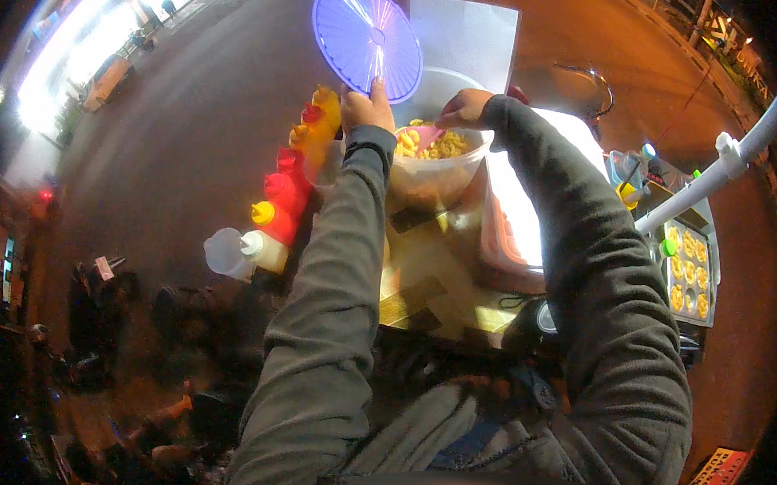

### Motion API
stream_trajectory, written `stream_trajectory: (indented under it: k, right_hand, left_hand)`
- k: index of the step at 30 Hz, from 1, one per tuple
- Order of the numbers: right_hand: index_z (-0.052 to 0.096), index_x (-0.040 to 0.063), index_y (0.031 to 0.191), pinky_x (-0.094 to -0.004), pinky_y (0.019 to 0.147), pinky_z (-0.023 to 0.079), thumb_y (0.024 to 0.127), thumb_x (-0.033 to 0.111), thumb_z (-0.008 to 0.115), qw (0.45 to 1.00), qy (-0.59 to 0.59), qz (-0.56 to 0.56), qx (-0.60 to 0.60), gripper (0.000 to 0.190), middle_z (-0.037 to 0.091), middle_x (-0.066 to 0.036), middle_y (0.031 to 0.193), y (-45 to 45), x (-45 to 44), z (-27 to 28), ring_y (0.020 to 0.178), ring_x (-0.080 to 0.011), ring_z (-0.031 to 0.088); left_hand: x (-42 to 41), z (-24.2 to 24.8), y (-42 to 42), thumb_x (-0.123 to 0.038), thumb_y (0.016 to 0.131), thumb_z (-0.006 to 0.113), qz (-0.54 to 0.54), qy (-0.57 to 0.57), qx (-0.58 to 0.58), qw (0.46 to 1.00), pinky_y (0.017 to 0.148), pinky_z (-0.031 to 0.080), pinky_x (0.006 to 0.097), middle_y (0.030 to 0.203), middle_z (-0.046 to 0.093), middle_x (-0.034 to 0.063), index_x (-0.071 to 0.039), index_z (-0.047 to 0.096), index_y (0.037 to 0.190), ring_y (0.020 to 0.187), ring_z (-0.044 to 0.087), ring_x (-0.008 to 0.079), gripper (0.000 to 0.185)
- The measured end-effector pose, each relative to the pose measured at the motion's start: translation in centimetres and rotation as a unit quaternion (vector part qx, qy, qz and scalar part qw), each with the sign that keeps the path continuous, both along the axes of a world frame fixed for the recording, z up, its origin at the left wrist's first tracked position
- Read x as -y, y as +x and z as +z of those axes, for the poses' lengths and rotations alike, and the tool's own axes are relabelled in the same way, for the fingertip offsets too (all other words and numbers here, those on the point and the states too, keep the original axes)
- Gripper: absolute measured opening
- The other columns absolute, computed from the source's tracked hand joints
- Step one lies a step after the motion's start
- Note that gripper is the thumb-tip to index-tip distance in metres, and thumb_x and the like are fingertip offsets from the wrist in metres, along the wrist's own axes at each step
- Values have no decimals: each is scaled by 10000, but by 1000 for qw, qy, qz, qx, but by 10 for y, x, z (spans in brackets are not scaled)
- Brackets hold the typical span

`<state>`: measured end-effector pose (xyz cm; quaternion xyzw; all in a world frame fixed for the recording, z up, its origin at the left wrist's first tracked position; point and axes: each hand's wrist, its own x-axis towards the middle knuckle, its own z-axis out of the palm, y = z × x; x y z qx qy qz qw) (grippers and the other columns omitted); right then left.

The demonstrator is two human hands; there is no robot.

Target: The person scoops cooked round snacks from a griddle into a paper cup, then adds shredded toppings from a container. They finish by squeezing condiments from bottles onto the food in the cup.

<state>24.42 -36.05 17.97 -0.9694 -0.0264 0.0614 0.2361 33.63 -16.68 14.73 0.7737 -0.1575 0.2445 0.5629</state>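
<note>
A round purple ribbed plastic lid (367, 41) is raised in my left hand (368, 110), my thumb on its lower edge. Below and to the right stands a clear plastic tub (439, 172) of yellow, curled food pieces (451, 145). Over the tub's far rim reaches my right hand (465, 108), its fingers on a pink plastic scoop (426, 135) that rests among the pieces. Red squeeze bottles (286, 193), yellow-orange ones (323, 115) and a white-capped one (266, 251) line the left side, beside my left forearm.
A lidded pinkish container (508, 250) stands right of the tub. Farther right are a slanting white pole (692, 184) and a metal mould tray (692, 274) with food in its hollows. A clear cup (224, 251) hangs at the cart's left edge, over the road.
</note>
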Motion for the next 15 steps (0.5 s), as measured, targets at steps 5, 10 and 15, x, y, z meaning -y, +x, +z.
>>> stream_trajectory:
  k: [5,10,15]
  right_hand:
    - [750,79,1031,-343,727,518,821,464,689,996,84,-35,8,442,723,-99,886,-15,5,11,748,-193,649]
    - [730,46,1088,-304,725,506,895,385,637,996,84,-36,19,401,718,-103,895,-35,14,22,759,-172,625]
    - [739,87,1087,-318,732,514,867,432,655,990,98,-97,18,418,716,-89,897,-59,26,30,764,-181,631]
  left_hand:
    - [-1,-4,8,-301,899,644,-18,33,-33,999,843,482,474,1067,641,259,70,580,1093,979,623,424,423]
    - [3,-11,13,-388,906,630,27,7,19,999,752,505,481,911,700,243,70,682,937,873,680,399,462]
    - [0,-2,8,-362,898,640,20,27,-37,999,793,490,485,983,674,259,64,634,1012,920,653,415,441]
